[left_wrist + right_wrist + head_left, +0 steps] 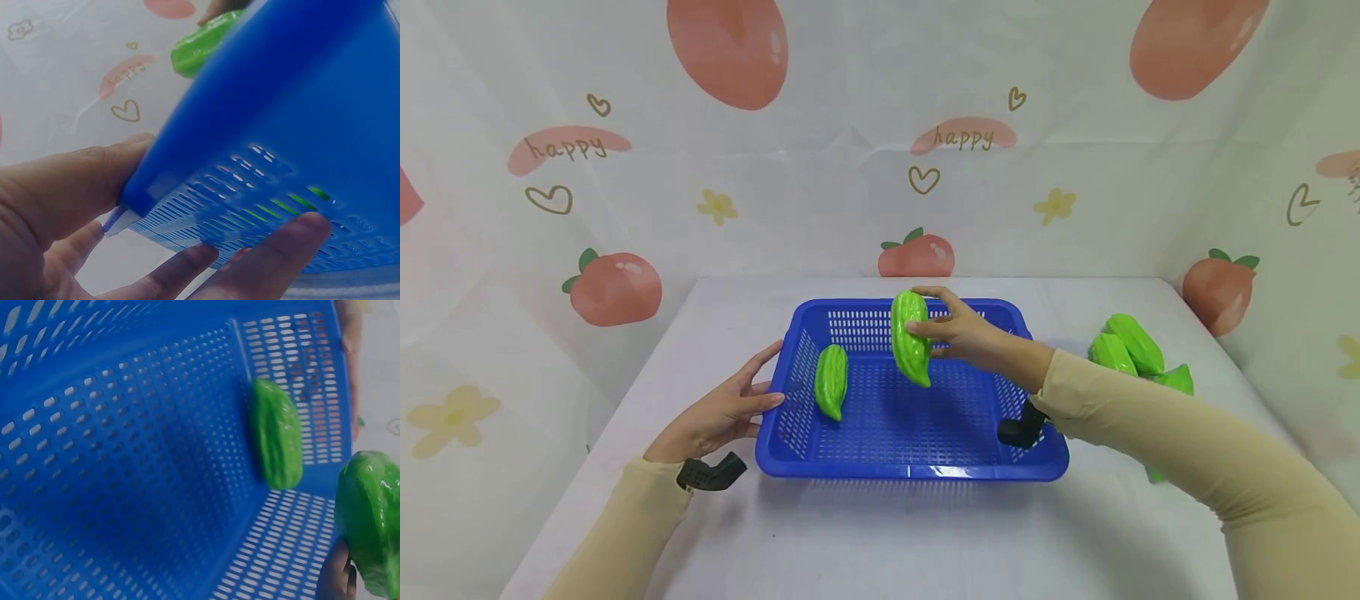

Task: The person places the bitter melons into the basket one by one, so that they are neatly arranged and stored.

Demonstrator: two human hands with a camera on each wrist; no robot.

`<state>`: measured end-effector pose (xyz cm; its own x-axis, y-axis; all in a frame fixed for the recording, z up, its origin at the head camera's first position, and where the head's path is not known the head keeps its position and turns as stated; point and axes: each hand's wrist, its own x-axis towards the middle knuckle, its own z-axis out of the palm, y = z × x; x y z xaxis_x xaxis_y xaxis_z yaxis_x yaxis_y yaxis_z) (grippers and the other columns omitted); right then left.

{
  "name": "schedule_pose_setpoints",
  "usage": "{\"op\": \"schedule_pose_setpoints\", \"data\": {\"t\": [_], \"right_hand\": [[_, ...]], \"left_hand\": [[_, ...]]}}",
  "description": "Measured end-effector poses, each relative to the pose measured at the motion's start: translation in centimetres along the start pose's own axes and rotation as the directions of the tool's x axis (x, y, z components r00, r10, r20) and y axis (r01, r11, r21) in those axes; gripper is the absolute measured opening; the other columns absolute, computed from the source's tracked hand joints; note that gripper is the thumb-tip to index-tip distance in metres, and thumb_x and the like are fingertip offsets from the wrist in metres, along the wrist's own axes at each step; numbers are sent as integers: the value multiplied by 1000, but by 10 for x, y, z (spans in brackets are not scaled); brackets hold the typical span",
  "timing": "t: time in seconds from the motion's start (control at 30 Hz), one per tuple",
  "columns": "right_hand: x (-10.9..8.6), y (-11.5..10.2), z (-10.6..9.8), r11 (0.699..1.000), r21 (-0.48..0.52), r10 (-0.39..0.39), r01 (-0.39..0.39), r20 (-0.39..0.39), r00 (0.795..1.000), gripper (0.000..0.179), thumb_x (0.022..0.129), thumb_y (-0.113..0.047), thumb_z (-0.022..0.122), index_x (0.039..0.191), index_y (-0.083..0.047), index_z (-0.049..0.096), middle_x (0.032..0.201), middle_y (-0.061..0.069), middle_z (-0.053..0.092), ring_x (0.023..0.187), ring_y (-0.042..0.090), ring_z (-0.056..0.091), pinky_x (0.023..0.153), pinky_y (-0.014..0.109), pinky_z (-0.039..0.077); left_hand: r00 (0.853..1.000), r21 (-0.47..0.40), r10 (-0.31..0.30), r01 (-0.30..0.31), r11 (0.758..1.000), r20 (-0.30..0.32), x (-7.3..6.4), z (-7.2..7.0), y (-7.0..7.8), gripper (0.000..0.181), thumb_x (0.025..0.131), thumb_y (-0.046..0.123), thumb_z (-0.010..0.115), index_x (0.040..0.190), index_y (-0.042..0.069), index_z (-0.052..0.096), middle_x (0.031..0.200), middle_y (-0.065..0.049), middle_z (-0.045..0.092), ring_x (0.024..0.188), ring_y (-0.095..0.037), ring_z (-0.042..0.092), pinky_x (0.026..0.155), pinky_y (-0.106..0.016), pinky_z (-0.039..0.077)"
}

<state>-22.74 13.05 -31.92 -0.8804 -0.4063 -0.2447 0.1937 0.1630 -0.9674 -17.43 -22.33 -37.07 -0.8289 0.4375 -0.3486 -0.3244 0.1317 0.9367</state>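
Observation:
A blue plastic basket [910, 472] with slotted walls stands on the table before me. My left hand [722, 412] holds its left rim, thumb on the rim and fingers [275, 256] under it along the outer wall. Above the basket, my right hand [966, 333] grips a bright green ridged bitter melon [912, 337], its pointed end hanging down; the same bitter melon [370, 525] shows at the right edge of the right wrist view. Another bitter melon [831, 382] lies inside the basket by the left wall, also seen as a bitter melon [276, 434] in the right wrist view.
Several green pieces, one a bitter melon [1135, 343], lie grouped on the white table [880, 542] right of the basket. My right sleeve [1187, 458] partly covers them. A printed cloth [850, 167] hangs behind and at both sides.

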Motion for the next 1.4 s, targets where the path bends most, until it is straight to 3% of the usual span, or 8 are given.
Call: {"op": "schedule_pose_setpoints", "data": {"t": [0.2, 0.4, 0.63, 0.87, 1.17, 1.4], "right_hand": [[8, 9, 10, 1000, 10, 29, -30, 27, 999, 68, 97, -10, 58, 152, -20, 19, 125, 23, 50, 103, 24, 62, 102, 50, 47], [16, 20, 20, 997, 24, 77, -77, 26, 997, 67, 95, -7, 59, 151, -18, 22, 126, 25, 52, 112, 36, 61, 99, 50, 49], [24, 33, 30, 990, 76, 114, -116, 30, 993, 66, 94, -4, 60, 149, -15, 26, 110, 18, 57, 93, 25, 67, 98, 51, 50], [26, 38, 38, 989, 50, 139, -141, 43, 989, 64, 94, -7, 61, 148, -17, 28, 117, 20, 56, 110, 37, 63, 97, 53, 49], [35, 47, 47, 983, 72, 167, -167, 12, 986, 62, 93, -4, 61, 146, -11, 30, 98, 11, 58, 78, 19, 62, 95, 51, 51], [43, 52, 49, 982, 87, 168, -167, -4, 986, 61, 93, -2, 60, 146, -8, 30, 98, 9, 56, 66, 12, 58, 90, 42, 55]], "left_hand": [[1000, 4, -9, 9, 1000, -11, 0, 1, 1, 89, 93, 15, 64, 153, 46, 5, 153, -25, 30, 111, -34, 64, 89, -52, 54], [1000, 13, -1, 1, 1000, -3, -1, 0, 2, 89, 94, 15, 63, 153, 45, 5, 153, -25, 30, 111, -34, 64, 88, -53, 54], [1000, 13, -6, 6, 1000, 0, -2, 0, 2, 88, 94, 16, 63, 153, 45, 4, 154, -25, 29, 112, -34, 63, 89, -53, 53], [1000, 3, 4, -4, 1000, 11, 0, 1, 4, 89, 95, 14, 62, 153, 44, 2, 152, -28, 32, 112, -37, 63, 88, -54, 54], [1000, -3, 0, 0, 1000, 9, -1, 2, 4, 90, 95, 14, 62, 153, 44, 1, 154, -26, 28, 113, -38, 62, 89, -54, 53], [1000, -2, 0, 0, 1000, 9, -2, 2, 3, 90, 95, 14, 62, 154, 43, 1, 153, -27, 29, 113, -37, 63, 89, -55, 53]]}}
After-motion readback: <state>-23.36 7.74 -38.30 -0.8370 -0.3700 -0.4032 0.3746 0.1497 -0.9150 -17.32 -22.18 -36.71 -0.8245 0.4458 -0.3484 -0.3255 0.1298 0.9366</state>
